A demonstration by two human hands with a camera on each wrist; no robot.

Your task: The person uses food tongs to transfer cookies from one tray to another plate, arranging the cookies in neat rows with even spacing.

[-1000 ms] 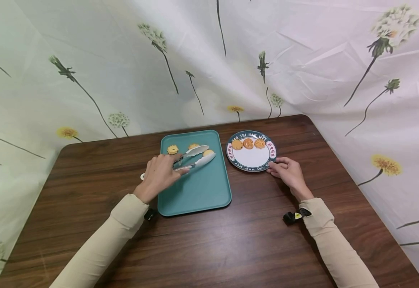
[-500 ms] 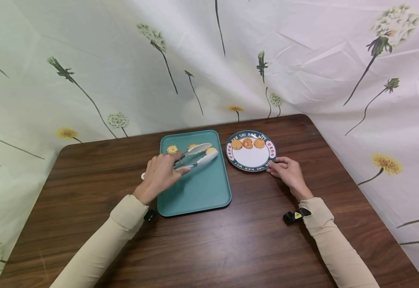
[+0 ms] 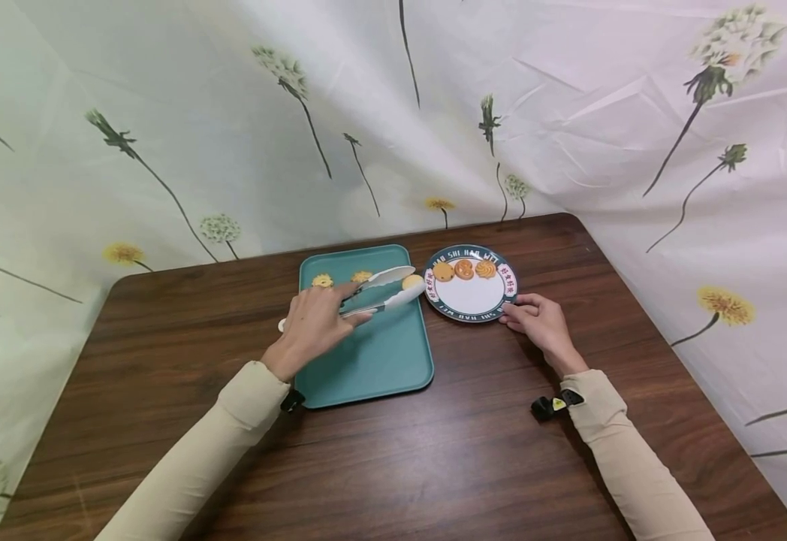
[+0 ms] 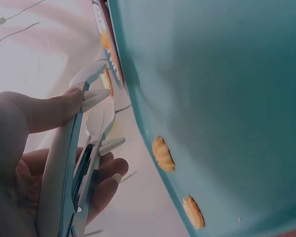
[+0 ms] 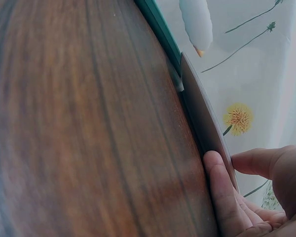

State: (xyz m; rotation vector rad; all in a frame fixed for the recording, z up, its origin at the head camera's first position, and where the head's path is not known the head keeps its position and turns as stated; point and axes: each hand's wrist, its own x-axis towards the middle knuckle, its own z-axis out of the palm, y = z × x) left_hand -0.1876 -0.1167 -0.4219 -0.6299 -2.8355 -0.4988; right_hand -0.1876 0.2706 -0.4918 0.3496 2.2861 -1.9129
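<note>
My left hand grips a pair of tongs with pale scalloped tips. Between those tips is a round golden cookie, above the right edge of a teal tray and close to the plate's left rim. In the left wrist view the thumb lies along one arm of the tongs, the fingers behind the other. My right hand pinches the lower right rim of a round plate with a dark lettered border. On the plate lie a round cookie, a pretzel-shaped cookie and a swirled cookie.
Two more cookies, a left one and one beside it, lie along the tray's far side. Tray and plate stand side by side on a dark wooden table. A floral curtain hangs behind the table.
The tongs with the cookie have moved right, from over the tray to its right edge beside the plate. The right hand and the plate have stayed about where they were.
</note>
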